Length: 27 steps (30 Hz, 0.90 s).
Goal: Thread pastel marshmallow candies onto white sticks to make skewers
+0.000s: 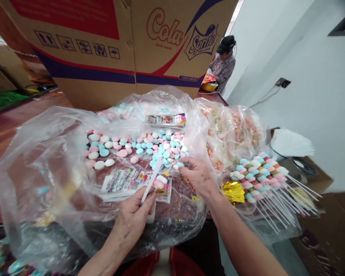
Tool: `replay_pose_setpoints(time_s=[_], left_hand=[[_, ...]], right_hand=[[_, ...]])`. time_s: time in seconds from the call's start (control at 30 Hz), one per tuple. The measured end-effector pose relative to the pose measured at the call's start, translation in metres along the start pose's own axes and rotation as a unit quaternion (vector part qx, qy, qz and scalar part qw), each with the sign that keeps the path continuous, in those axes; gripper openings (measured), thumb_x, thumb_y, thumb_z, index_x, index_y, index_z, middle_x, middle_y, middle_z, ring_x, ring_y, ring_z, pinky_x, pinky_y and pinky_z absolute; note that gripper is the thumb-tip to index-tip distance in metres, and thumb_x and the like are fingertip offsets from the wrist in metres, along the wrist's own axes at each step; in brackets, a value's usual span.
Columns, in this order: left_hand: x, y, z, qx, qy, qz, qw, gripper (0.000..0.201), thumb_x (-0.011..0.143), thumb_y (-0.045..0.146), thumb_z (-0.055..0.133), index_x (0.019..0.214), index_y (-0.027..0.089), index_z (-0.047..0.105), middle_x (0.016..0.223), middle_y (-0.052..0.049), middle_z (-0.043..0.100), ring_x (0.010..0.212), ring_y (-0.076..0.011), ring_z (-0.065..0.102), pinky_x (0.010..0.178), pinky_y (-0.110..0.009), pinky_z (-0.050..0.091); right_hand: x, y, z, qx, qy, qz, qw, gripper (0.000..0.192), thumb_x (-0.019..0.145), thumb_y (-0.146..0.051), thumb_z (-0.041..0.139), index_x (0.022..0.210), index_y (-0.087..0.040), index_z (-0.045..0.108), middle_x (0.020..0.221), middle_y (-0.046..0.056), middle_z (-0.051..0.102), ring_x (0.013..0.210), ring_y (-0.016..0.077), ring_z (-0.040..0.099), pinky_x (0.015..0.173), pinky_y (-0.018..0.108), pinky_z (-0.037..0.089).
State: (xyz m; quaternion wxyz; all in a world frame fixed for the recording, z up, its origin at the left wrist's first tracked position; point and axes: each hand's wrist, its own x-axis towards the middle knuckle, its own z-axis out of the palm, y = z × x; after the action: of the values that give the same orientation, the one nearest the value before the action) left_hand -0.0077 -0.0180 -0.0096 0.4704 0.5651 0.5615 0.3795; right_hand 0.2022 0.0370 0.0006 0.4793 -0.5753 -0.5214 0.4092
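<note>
down near the bottom middle, the left hand (pixel 135 214) is pinched around a white stick (pixel 152 178) that slants up and to the right, with a few pink and white candies (pixel 161 181) already threaded on its upper part. just to its right, the right hand (pixel 197 174) has its fingertips closed on a small pale candy (pixel 176 166) at the edge of the loose pile, close to the stick's tip. that pile of pink, white and blue round candies (pixel 138 145) lies spread on a big open clear plastic bag (pixel 40 153) that covers the reddish table (pixel 5 126). printed paper labels (pixel 123 182) sit in a stack on the plastic right under the stick, and another packet of them (pixel 166 120) lies at the far side of the pile. to the right, well apart from the hands, a heap of finished candy skewers (pixel 261 172) rests with white sticks fanned out towards the lower right, and a crumpled bit of gold foil (pixel 233 191) lies just beside them. a large cardboard box (pixel 103 50) printed "cola" and "sprite" stands behind the bag. beyond it, another person (pixel 224 63) is at the far end of the table by the white wall.
</note>
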Motion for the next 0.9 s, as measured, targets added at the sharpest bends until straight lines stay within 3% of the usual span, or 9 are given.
replay_pose_setpoints(time_s=[0.1, 0.27, 0.4, 0.57, 0.73, 0.83, 0.9], left_hand=[[0.001, 0.008, 0.0, 0.051, -0.037, -0.008, 0.998, 0.034, 0.084, 0.046, 0.053, 0.086, 0.016, 0.07, 0.051, 0.006, 0.048, 0.05, -0.0133, 0.043, 0.051, -0.024, 0.034], [0.003, 0.013, 0.003, 0.097, -0.052, -0.012, 0.994, 0.045, 0.083, 0.05, 0.049, 0.097, 0.015, 0.073, 0.055, 0.003, 0.054, 0.056, -0.0169, 0.048, 0.059, -0.027, 0.039], [0.004, 0.011, 0.003, 0.095, -0.059, -0.007, 0.994, 0.046, 0.084, 0.049, 0.05, 0.108, 0.017, 0.073, 0.073, 0.0, 0.068, 0.069, -0.0196, 0.056, 0.068, -0.028, 0.043], [0.004, 0.007, 0.002, 0.11, -0.061, -0.009, 0.992, 0.043, 0.086, 0.05, 0.049, 0.105, 0.021, 0.075, 0.065, 0.002, 0.065, 0.066, -0.0192, 0.056, 0.065, -0.026, 0.042], [0.002, 0.007, 0.003, 0.08, -0.049, -0.012, 0.996, 0.042, 0.084, 0.047, 0.053, 0.111, 0.022, 0.074, 0.088, -0.001, 0.075, 0.081, -0.0222, 0.063, 0.076, -0.027, 0.045], [0.001, 0.007, 0.006, 0.067, -0.03, -0.01, 0.997, 0.043, 0.084, 0.046, 0.054, 0.112, 0.019, 0.073, 0.075, -0.002, 0.072, 0.071, -0.0208, 0.06, 0.066, -0.026, 0.044], [-0.001, 0.005, 0.009, 0.056, -0.029, -0.014, 0.998, 0.046, 0.085, 0.048, 0.053, 0.112, 0.016, 0.072, 0.058, 0.002, 0.061, 0.057, -0.0178, 0.052, 0.055, -0.025, 0.039]], right_hand=[[-0.001, -0.011, -0.008, 0.21, -0.009, 0.095, 0.973, 0.018, 0.063, -0.024, 0.074, 0.08, -0.018, 0.071, 0.071, -0.002, 0.069, 0.06, 0.0108, 0.057, 0.058, 0.023, 0.043], [-0.001, -0.022, -0.011, 0.29, -0.014, 0.133, 0.948, 0.023, 0.054, -0.024, 0.08, 0.074, -0.016, 0.072, 0.07, 0.0, 0.07, 0.061, 0.01, 0.057, 0.056, 0.021, 0.042], [-0.001, -0.02, -0.01, 0.279, -0.019, 0.134, 0.951, 0.023, 0.054, -0.024, 0.081, 0.074, -0.016, 0.073, 0.069, -0.001, 0.07, 0.058, 0.0088, 0.054, 0.055, 0.021, 0.04], [-0.003, -0.013, -0.011, 0.256, -0.038, 0.105, 0.96, 0.02, 0.061, -0.024, 0.077, 0.079, -0.018, 0.076, 0.071, -0.002, 0.071, 0.058, 0.0087, 0.054, 0.056, 0.021, 0.041], [-0.007, -0.01, -0.017, 0.124, -0.074, 0.03, 0.989, 0.026, 0.074, -0.027, 0.071, 0.1, -0.025, 0.077, 0.088, -0.002, 0.074, 0.076, 0.0146, 0.062, 0.072, 0.027, 0.048], [-0.009, -0.01, -0.018, 0.008, -0.089, -0.013, 0.996, 0.03, 0.081, -0.028, 0.063, 0.109, -0.026, 0.074, 0.1, -0.001, 0.075, 0.089, 0.0182, 0.064, 0.081, 0.031, 0.05], [-0.01, -0.009, -0.016, -0.028, -0.089, -0.025, 0.995, 0.032, 0.083, -0.027, 0.06, 0.112, -0.025, 0.073, 0.102, -0.001, 0.075, 0.088, 0.018, 0.065, 0.081, 0.031, 0.051]])
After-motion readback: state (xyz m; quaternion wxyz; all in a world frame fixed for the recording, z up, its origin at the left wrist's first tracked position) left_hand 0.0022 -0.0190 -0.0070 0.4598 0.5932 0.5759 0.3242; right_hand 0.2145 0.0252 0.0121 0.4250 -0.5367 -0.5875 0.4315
